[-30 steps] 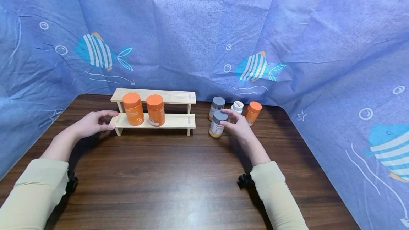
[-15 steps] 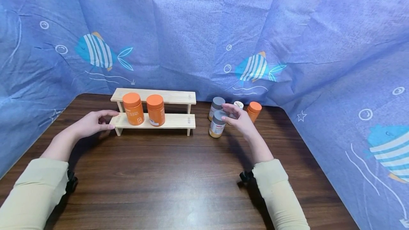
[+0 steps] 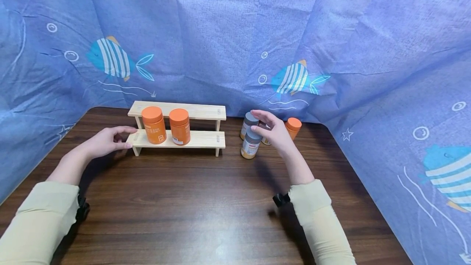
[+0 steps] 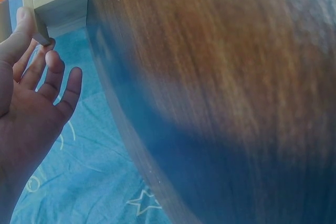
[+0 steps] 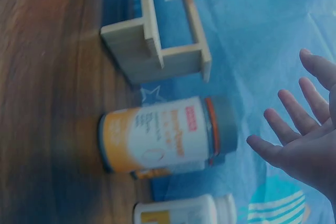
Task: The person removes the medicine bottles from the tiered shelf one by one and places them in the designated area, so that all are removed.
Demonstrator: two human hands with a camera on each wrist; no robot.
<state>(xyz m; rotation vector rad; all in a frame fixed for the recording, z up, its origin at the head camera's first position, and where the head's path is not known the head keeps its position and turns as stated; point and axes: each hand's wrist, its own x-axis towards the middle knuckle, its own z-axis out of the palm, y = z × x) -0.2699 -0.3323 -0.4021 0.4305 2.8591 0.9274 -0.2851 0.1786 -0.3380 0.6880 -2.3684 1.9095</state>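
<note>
At the left end of the two-step wooden shelf (image 3: 204, 139), my left hand (image 3: 104, 142) pinches the lower board between thumb and fingers; the left wrist view shows the thumb (image 4: 22, 27) on its edge. Two orange jars (image 3: 155, 126) (image 3: 180, 128) stand on that lower board. To the right, my right hand (image 3: 276, 133) hovers over the supplement bottles with fingers spread, holding nothing. Nearest to it is a grey-lidded bottle (image 3: 250, 149) with a white and yellow label, upright on the table. A second grey-lidded bottle (image 3: 248, 121) stands just behind, partly covered by the hand.
A white bottle (image 5: 181, 211) shows in the right wrist view; my right hand mostly hides it in the head view. Beside it stands another orange jar (image 3: 293, 126). A blue fish-print cloth (image 3: 206, 36) hangs behind the dark wooden table (image 3: 176, 207).
My right hand has come off the front grey-lidded bottle's lid and risen back and slightly right, now covering the white bottle. The left hand stays on the shelf end.
</note>
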